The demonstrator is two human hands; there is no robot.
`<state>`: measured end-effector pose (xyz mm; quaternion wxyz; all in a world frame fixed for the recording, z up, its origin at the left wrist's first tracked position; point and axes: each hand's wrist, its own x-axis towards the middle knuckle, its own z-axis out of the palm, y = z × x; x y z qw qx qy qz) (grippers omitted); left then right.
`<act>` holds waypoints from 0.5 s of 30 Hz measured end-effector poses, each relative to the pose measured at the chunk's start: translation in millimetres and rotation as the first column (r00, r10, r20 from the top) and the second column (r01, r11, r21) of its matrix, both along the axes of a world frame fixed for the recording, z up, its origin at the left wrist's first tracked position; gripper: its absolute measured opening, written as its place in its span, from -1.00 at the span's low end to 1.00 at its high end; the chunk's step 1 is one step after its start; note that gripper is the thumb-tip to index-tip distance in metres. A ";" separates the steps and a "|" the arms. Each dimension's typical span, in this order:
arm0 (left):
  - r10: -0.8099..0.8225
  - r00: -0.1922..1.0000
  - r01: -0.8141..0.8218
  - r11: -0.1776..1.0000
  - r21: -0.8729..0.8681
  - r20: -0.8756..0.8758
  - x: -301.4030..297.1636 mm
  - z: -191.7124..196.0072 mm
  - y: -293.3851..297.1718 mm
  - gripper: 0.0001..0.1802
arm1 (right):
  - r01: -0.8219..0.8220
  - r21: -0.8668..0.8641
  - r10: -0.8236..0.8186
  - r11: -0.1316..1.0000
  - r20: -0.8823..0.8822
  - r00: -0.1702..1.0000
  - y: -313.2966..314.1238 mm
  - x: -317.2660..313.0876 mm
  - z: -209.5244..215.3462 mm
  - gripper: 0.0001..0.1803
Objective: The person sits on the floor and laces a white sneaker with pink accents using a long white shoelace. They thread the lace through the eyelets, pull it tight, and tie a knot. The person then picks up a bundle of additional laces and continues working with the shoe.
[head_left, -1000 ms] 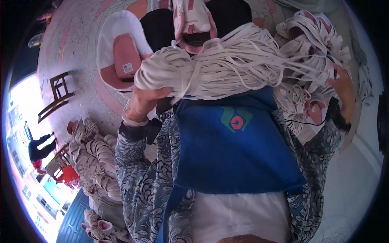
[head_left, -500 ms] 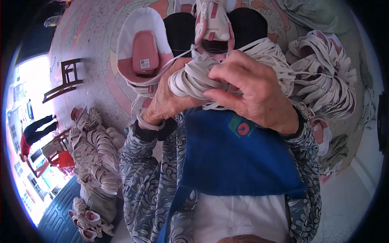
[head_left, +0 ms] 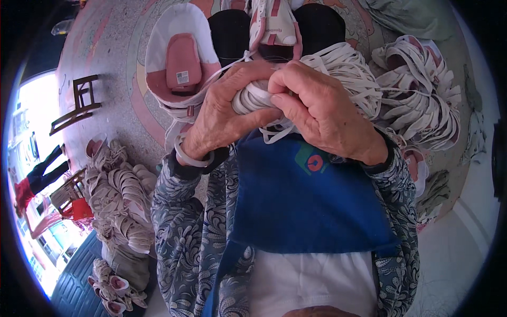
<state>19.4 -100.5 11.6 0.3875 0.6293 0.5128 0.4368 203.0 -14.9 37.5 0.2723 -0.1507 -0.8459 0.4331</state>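
In front of my chest, a coiled bundle of white shoelaces (head_left: 252,99) sits in my left hand (head_left: 224,108), whose fingers and thumb wrap around it. My right hand (head_left: 322,108) is closed at the bundle's right side, thumb and forefinger pinched on a lace there. The fingers partly cover the coil. A thick hank of loose white laces (head_left: 346,76) lies just beyond my right hand. Past my hands stands a white and pink shoe upper (head_left: 273,26) with its laces holes showing. To its left is a larger white shoe upper with a pink insole (head_left: 183,58).
Stacked shoe uppers (head_left: 422,95) tied with lace lie at the right. More stacks (head_left: 119,190) are piled at the left. A blue apron (head_left: 311,211) covers my lap. A wooden stool (head_left: 79,105) lies on the floor at the left, and a person (head_left: 37,179) is far left.
My left fingers have curled further over the lace bundle. My right fingers have gone from loosely spread over it to a tight pinch at its right side.
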 end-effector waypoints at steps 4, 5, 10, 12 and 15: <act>-0.037 0.999 0.037 0.998 -0.052 -0.002 6.6 -4.9 -1.4 -0.42 | -0.153 -0.589 0.191 0.793 0.003 0.982 5.1 9.8 27.3 -0.90; -0.071 0.997 0.071 0.995 -0.066 -0.003 6.4 -5.6 -1.0 -0.42 | -0.143 -0.727 0.195 0.672 -0.014 0.981 8.2 9.8 39.2 -0.93; -0.079 0.997 0.075 0.988 -0.132 -0.022 2.1 -2.3 1.6 -0.44 | -0.282 -0.919 0.104 0.276 -0.263 0.959 17.2 10.2 79.6 -0.93; -0.090 0.991 0.080 0.991 -0.103 -0.101 -4.0 -20.1 -5.7 -0.43 | -0.390 -0.861 0.080 0.328 -0.386 0.919 25.9 9.5 88.4 -0.95; -0.086 0.994 0.069 0.977 -0.204 -0.075 -4.2 -29.3 -2.6 -0.44 | -0.427 -0.754 -0.023 0.500 -0.504 0.863 63.9 14.6 101.4 -0.95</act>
